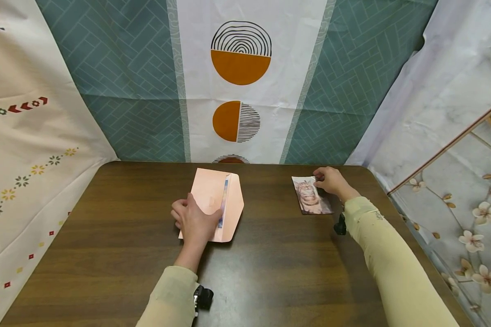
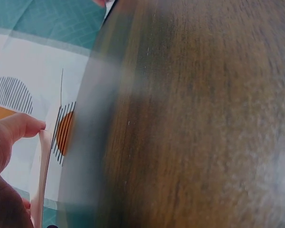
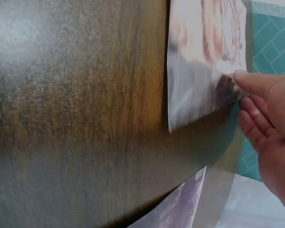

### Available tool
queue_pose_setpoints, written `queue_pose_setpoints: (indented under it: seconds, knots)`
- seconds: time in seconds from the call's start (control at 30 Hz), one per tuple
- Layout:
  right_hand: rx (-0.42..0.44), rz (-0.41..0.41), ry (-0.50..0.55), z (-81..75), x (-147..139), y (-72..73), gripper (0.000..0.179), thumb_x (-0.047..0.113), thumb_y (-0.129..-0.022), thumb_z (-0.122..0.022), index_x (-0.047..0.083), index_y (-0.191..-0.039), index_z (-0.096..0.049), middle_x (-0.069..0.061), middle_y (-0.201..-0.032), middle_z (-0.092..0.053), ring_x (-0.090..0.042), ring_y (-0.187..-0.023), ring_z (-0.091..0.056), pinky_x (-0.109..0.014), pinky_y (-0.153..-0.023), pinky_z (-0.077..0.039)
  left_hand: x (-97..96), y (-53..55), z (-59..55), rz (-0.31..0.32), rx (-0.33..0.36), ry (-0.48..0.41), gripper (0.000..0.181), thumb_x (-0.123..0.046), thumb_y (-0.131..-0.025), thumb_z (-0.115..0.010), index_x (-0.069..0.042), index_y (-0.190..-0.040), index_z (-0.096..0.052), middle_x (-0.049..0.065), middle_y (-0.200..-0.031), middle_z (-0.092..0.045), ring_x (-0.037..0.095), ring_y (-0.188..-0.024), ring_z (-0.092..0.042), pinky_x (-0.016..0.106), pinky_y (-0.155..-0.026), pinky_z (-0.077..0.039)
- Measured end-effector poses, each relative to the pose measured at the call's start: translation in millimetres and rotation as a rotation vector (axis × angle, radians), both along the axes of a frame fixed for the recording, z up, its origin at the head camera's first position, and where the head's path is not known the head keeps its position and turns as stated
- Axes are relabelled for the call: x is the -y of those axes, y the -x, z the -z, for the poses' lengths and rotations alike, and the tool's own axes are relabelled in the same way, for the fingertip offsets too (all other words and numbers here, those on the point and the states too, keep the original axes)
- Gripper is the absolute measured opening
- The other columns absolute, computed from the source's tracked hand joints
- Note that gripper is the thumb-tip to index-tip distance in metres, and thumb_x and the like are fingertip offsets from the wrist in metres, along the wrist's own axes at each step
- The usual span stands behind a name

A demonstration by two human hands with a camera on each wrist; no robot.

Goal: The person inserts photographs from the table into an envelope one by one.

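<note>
The left hand (image 1: 197, 219) lies across a pale pink envelope (image 1: 206, 185), its fingers bent at the envelope's left edge and its thumb reaching the opening, so the envelope is gripped between them. Just past the thumb tip, a strip of a blue-toned card (image 1: 225, 193) shows inside the opening; the unfolded flap (image 1: 235, 206) lies to the right of the thumb. The right hand (image 1: 330, 182) pinches a photo (image 1: 308, 194) by its far right corner, thumb on top and fingertips at the edge. The photo's printed face spreads left of and nearer than those fingers. Below them in the right wrist view, part of a purplish picture (image 3: 178, 206) shows. The desk (image 1: 270, 272) stretches between both hands' fingers.
</note>
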State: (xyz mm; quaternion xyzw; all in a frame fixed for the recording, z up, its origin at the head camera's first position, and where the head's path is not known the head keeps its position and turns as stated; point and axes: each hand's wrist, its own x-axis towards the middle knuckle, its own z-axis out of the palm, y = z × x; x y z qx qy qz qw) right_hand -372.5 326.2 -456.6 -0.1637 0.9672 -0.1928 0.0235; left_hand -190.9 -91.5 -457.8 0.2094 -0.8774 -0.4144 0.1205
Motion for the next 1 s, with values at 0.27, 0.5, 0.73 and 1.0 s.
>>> queue_pose_setpoints:
  seconds: [0.27, 0.5, 0.73, 1.0]
  knots:
    - [0.048, 0.056, 0.033, 2.2, -3.3, 2.9, 0.030, 0.009, -0.095, -0.077, -0.008, -0.117, -0.067, -0.025, -0.108, -0.070, -0.043, -0.106, -0.065, -0.058, -0.098, -0.050, -0.8, 0.7, 2.1, 0.004, 0.002, 0.000, 0.102, -0.036, -0.078, -0.090, 0.006, -0.157, -0.040, 0.028, -0.136, -0.034, 0.047, -0.129, -0.030, 0.063, -0.103, -0.033]
    - [0.038, 0.079, 0.094, 2.8, -1.3, -2.8, 0.027, 0.006, -0.094, -0.078, -0.005, -0.114, -0.062, -0.024, -0.107, -0.066, -0.040, -0.102, -0.062, -0.056, -0.094, -0.049, -1.7, 0.9, 2.8, 0.002, 0.000, 0.002, 0.103, -0.036, -0.078, -0.090, 0.006, -0.157, -0.040, 0.028, -0.136, -0.034, 0.047, -0.129, -0.030, 0.063, -0.103, -0.034]
    - [0.044, 0.102, 0.116, 2.6, 1.8, -6.5, 0.026, 0.005, -0.095, -0.076, -0.001, -0.114, -0.059, -0.022, -0.108, -0.065, -0.037, -0.100, -0.060, -0.052, -0.090, -0.049, -3.4, 2.3, 4.0, 0.003, -0.009, 0.005, 0.101, -0.035, -0.077, -0.091, 0.006, -0.156, -0.042, 0.028, -0.135, -0.035, 0.047, -0.128, -0.030, 0.063, -0.102, -0.034]
    - [0.000, 0.101, 0.173, 4.3, 5.1, -5.5, 0.027, 0.010, -0.097, -0.075, 0.001, -0.120, -0.065, -0.020, -0.110, -0.067, -0.036, -0.103, -0.064, -0.047, -0.086, -0.050, -5.5, 2.4, 2.4, 0.001, -0.015, 0.008, 0.100, -0.035, -0.076, -0.092, 0.005, -0.154, -0.043, 0.027, -0.134, -0.036, 0.046, -0.126, -0.031, 0.063, -0.101, -0.034]
